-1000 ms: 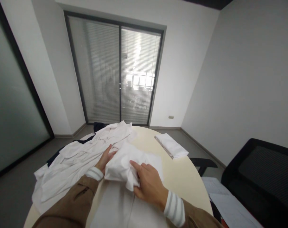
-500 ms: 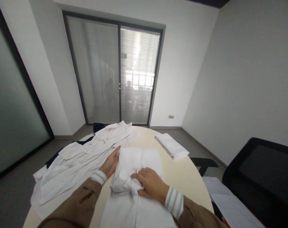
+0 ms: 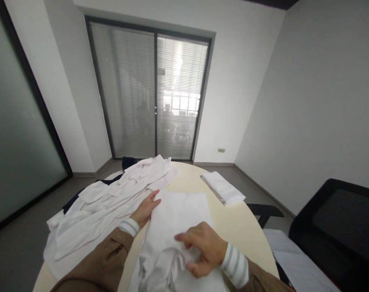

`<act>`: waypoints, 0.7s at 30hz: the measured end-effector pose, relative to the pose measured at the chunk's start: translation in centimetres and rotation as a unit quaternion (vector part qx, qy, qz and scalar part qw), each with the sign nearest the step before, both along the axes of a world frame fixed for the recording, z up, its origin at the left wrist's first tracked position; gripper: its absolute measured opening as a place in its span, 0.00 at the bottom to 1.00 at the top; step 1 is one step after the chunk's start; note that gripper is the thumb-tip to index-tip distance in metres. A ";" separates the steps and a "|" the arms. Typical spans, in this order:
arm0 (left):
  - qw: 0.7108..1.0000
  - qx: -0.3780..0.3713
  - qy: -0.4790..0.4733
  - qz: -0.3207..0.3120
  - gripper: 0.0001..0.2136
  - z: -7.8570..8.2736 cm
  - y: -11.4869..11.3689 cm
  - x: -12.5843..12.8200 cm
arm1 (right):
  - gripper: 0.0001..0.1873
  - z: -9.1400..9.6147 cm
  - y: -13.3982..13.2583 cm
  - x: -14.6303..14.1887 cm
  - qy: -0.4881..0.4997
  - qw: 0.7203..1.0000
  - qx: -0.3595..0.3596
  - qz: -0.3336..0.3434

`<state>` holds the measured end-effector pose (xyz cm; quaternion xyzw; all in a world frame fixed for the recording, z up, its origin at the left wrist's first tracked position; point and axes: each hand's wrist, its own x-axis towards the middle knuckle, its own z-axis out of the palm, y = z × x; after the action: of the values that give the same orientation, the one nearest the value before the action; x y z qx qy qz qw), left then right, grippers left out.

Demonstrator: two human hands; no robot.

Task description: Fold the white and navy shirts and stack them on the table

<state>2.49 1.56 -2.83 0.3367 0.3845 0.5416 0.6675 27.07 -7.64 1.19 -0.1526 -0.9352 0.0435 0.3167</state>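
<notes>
A white garment [image 3: 180, 211] lies partly folded on the round table in front of me, its far part flat and its near part bunched into loose creases. At its left edge rests my left hand [image 3: 145, 209], fingers stretched out and thumb over the cloth's border. Over the creased part is my right hand [image 3: 204, 247], thumb and index finger apart with no cloth visible between them. Whether its lower fingers touch the fabric I cannot tell.
Loose white garments [image 3: 111, 211] cover the left of the table [image 3: 233, 239], with dark cloth [image 3: 129, 162] behind them. A folded white cloth [image 3: 223, 188] lies at the far right. A black chair [image 3: 339, 227] stands on the right, near white papers [image 3: 296, 255].
My right hand has let go of the gathered cloth and moved slightly right and nearer. The bunched part has dropped toward me, exposing more flat fabric. My left hand stays at the edge.
</notes>
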 end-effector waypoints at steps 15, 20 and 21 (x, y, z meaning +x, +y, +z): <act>0.999 0.009 0.035 0.001 0.26 -0.4 0.1 -0.2 | 0.30 -2.9 9.6 6.7 0.239 0.807 -0.375 -0.390; 0.999 0.039 0.015 0.001 0.32 -0.4 0.0 0.0 | 0.32 -3.4 10.2 5.9 0.298 0.790 -0.451 -0.291; 0.999 0.048 0.011 0.005 0.33 -0.4 0.0 0.1 | 0.33 -3.4 10.4 5.9 0.312 0.786 -0.458 -0.274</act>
<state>2.55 1.58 -3.23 0.3730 0.3671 0.5588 0.6433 32.92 2.71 -2.21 -0.5077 -0.5746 0.4237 0.4823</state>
